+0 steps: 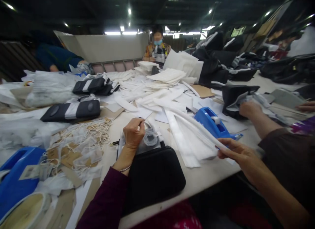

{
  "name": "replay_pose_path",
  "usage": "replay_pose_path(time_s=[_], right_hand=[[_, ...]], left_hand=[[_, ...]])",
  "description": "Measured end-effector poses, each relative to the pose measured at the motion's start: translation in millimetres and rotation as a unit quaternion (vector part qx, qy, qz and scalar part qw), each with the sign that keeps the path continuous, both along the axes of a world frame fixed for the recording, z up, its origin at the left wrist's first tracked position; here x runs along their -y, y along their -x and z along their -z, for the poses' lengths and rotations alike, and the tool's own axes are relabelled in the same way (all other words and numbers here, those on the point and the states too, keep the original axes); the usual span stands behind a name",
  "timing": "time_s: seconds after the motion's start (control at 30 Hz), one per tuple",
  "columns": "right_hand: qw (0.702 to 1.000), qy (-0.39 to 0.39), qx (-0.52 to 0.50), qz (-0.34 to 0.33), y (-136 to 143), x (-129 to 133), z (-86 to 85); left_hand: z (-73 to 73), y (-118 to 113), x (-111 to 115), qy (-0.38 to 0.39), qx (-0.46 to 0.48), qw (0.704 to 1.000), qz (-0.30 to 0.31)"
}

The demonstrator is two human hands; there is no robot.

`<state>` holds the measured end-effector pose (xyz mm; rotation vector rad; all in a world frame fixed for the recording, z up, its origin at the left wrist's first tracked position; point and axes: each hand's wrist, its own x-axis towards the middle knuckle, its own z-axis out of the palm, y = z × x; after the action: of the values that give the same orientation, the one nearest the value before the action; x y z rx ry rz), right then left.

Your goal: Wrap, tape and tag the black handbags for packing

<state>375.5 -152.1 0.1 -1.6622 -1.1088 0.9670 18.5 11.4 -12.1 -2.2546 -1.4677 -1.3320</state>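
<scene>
My left hand, below a purple sleeve, is closed in a pinch at the far side of a black zip case. What its fingertips hold is too small to make out. Beside those fingers lies a coil of clear cord or tubing in what looks like clear plastic. Thumb and fingers of my right hand grip the near end of a folded white sheet, soft like foam or packing cloth. The sheet stretches away to the left over the table, its far end by the paper pile.
Blue tape dispensers stand beyond the sheet and at lower left. Tags with strings and black cases lie left. White sheets are heaped mid-table. At right, a co-worker's hand touches a black pouch.
</scene>
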Motion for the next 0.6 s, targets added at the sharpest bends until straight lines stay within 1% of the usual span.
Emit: replay_pose_path(time_s=[0.07, 0.17, 0.2, 0.27, 0.37, 0.43, 0.53, 0.6], right_hand=[[0.996, -0.005, 0.088, 0.000, -6, 12, 3.5], [0.983, -0.033, 0.178, 0.010, -16, 23, 9.4], [0.981, -0.046, 0.190, 0.009, -18, 26, 11.6], [0.977, -0.067, 0.201, 0.007, -21, 30, 16.2], [0.975, -0.079, 0.208, 0.002, -19, 34, 23.4], [0.975, -0.083, 0.205, -0.013, -15, 34, 27.7], [0.976, -0.086, 0.196, -0.044, -12, 33, 32.7], [0.976, -0.085, 0.189, -0.061, -13, 32, 34.9]], left_hand=[[-5.9, -5, 11, -0.060, -0.032, 0.995, 0.075], [-9.5, -18, 32, -0.090, -0.108, 0.978, 0.156], [-9.3, -22, 39, -0.094, -0.125, 0.973, 0.168], [-8.2, -27, 51, -0.099, -0.141, 0.971, 0.162], [-7.5, -27, 65, -0.104, -0.147, 0.978, 0.106], [-7.8, -25, 73, -0.098, -0.150, 0.982, 0.051], [-6.6, -20, 86, -0.063, -0.154, 0.984, -0.069], [-3.6, -18, 93, -0.017, -0.165, 0.977, -0.137]])
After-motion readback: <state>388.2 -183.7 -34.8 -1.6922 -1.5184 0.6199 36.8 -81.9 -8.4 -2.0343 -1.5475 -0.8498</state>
